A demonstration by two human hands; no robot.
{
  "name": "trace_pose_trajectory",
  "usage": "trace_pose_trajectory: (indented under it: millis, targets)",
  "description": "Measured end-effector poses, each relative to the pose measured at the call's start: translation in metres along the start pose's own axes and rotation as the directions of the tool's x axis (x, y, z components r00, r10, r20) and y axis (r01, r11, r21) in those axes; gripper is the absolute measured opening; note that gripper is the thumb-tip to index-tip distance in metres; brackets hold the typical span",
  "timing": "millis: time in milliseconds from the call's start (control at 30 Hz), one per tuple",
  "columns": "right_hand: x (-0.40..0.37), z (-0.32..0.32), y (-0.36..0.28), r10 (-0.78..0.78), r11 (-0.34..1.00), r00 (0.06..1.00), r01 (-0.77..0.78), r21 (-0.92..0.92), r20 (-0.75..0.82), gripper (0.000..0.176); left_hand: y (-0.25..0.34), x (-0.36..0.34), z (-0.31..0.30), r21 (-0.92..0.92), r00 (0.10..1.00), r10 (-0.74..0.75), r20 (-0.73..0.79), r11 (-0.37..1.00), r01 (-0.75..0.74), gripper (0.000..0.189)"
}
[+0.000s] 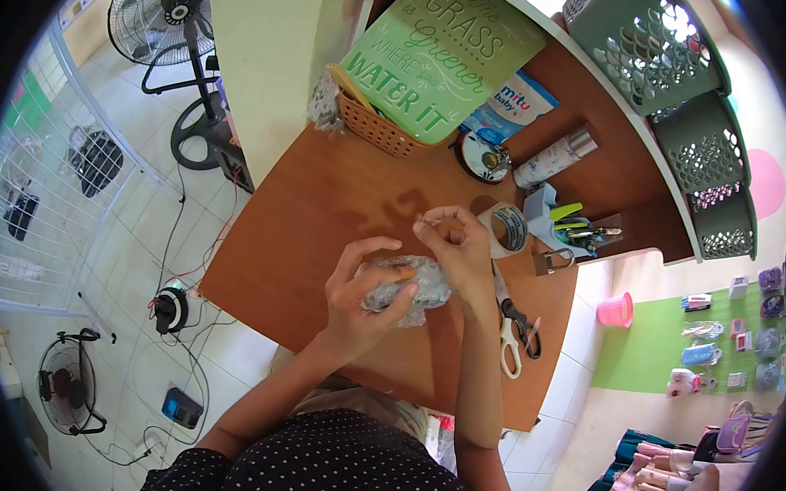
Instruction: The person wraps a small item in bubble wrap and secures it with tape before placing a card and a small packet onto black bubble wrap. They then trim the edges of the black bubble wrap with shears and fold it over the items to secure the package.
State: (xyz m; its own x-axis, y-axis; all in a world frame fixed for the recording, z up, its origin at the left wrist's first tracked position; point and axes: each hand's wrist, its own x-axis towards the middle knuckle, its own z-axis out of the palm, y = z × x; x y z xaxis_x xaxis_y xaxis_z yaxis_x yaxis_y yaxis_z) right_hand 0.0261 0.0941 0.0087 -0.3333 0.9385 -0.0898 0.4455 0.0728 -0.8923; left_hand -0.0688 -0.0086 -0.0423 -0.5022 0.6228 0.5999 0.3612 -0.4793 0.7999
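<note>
A small bundle in clear bubble wrap (428, 286) is held just above the brown desk, near its front edge. My left hand (365, 288) grips it from the left, with the fingers curved over and round it. Above and to the right of the bundle, my right hand (454, 244) is closed in a pinch, thumb against index finger. What sits between those fingertips is too small to make out. Beside my right wrist lie scissors (512, 330) with black and white handles. A roll of tape (506, 229) stands just beyond my right hand.
The desk (289, 223) carries a wicker basket (376, 126) with a green sign (445, 55), a wipes pack (510, 106), a spray can (555, 158), a pen holder (548, 219) and a metal clip (554, 261). Green baskets (647, 55) stand on the shelf above.
</note>
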Motion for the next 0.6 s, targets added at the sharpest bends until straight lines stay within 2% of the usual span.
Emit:
trace_pose_trajectory:
  millis: [67,167,200,267,300,367,400,467,500,567,600]
  targets:
    - [0.004,-0.002,0.010,-0.116,0.952,0.993,0.118,0.283,-0.022,0.015,-0.003,-0.002,0.001,-0.039,1.000,-0.001,0.001,0.999,0.001,0.014]
    - [0.004,-0.005,0.020,-0.204,0.925,0.976,0.218,0.312,-0.078,0.014,-0.003,-0.003,-0.002,0.016,0.999,0.051,0.019,0.999,-0.051,0.014]
    - [0.001,-0.007,0.017,-0.206,0.926,0.975,0.220,0.306,-0.077,0.014,-0.002,-0.003,-0.002,0.011,0.999,0.051,0.013,0.999,-0.052,0.014]
    - [-0.006,-0.013,0.005,-0.281,0.952,0.949,0.294,0.081,-0.140,0.019,-0.001,-0.002,-0.002,0.078,0.995,0.092,0.024,0.993,-0.093,0.014]
    - [-0.011,-0.013,-0.001,-0.284,0.952,0.949,0.296,0.079,-0.138,0.019,0.002,0.001,-0.004,0.078,0.996,0.092,0.020,0.993,-0.094,0.014]
    - [-0.021,-0.011,-0.015,-0.349,0.933,0.920,0.358,0.023,-0.177,0.022,0.008,0.010,-0.007,0.271,0.978,0.200,0.059,0.940,-0.208,0.016]
    - [-0.026,-0.009,-0.021,-0.349,0.933,0.920,0.359,0.025,-0.178,0.022,0.008,0.013,-0.008,0.272,0.978,0.200,0.060,0.939,-0.209,0.016]
    - [-0.034,-0.002,-0.030,-0.278,0.958,0.945,0.286,0.026,-0.171,0.026,0.010,0.019,-0.006,0.339,0.967,0.251,0.054,0.906,-0.254,0.012]
    - [-0.033,0.003,-0.027,-0.278,0.957,0.945,0.287,0.029,-0.172,0.026,0.009,0.018,-0.005,0.341,0.966,0.253,0.056,0.904,-0.257,0.012]
    - [-0.029,0.010,-0.017,-0.400,0.916,0.894,0.389,-0.093,-0.203,0.027,0.007,0.018,-0.003,0.209,0.991,0.115,0.064,0.970,-0.126,0.009]
    - [-0.030,0.012,-0.016,-0.402,0.916,0.893,0.391,-0.091,-0.203,0.027,0.007,0.019,-0.002,0.212,0.991,0.117,0.064,0.969,-0.128,0.009]
